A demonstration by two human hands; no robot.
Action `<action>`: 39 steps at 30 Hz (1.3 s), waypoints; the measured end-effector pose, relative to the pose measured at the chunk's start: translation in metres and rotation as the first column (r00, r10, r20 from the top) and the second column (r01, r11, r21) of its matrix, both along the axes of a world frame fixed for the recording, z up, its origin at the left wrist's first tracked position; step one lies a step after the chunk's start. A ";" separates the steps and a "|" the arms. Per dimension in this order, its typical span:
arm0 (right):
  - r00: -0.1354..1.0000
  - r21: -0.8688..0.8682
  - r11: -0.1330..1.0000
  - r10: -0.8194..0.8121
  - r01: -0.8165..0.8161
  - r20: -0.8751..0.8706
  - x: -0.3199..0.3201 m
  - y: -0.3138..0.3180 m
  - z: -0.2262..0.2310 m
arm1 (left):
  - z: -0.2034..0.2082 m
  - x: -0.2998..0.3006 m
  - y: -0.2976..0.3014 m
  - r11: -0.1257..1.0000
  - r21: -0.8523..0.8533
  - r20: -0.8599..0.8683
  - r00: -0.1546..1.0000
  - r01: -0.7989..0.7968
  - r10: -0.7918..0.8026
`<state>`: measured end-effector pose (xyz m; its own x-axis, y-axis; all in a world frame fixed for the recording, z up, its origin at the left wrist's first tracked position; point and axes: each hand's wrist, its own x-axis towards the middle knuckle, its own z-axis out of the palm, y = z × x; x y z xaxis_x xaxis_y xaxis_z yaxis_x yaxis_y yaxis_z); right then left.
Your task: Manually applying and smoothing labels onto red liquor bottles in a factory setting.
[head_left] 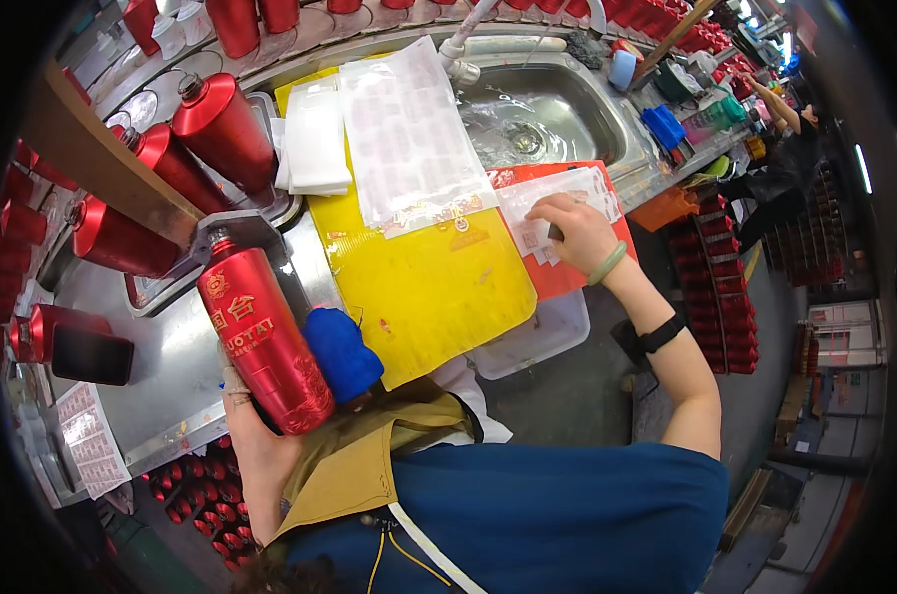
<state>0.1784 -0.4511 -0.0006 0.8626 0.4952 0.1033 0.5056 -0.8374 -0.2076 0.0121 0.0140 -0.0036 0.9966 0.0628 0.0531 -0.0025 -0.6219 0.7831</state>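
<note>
A red bottle with gold lettering [260, 337] leans at a slant, its neck at a grey notched bracket [236, 230]. My left hand [255, 426] grips it near the base, with most fingers hidden behind it. A bright blue pad or cloth [340, 353] lies against its right side. My right hand [579, 236], fingers bent and pinched, is over small white printed sheets [589, 188] on a red board [552, 277]. A small dark piece [555, 233] shows at its fingertips. Beside it is a yellow mat [419, 297], partly covered by a large translucent printed sheet [409, 134].
A sink with water [533, 119] is beyond the red board. Red bottles [226, 129] stand at left beside a wooden post [112, 158]. A dark phone [92, 356] rests at left. White folded cloths [317, 139] lie on the mat. Another person [790, 139] works at far right.
</note>
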 end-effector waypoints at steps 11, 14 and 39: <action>0.984 -0.229 0.960 0.139 -0.161 -0.109 -0.012 -0.042 0.015 | -0.005 -0.004 0.000 1.000 -0.014 0.030 0.999 -0.019 0.019; 0.976 -0.304 0.928 0.204 -0.216 -0.071 -0.023 -0.037 0.007 | -0.002 -0.003 -0.002 1.000 -0.011 0.035 0.999 -0.016 0.017; 0.812 -0.165 0.963 -0.267 0.211 -0.520 0.148 0.012 -0.005 | -0.003 -0.004 0.002 1.000 0.024 0.049 0.999 -0.010 0.008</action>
<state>0.3267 -0.4393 -0.0058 0.8610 0.2492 -0.4434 0.1201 -0.9468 -0.2987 0.0086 0.0159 -0.0068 0.9922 0.0700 0.1036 -0.0348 -0.6410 0.7667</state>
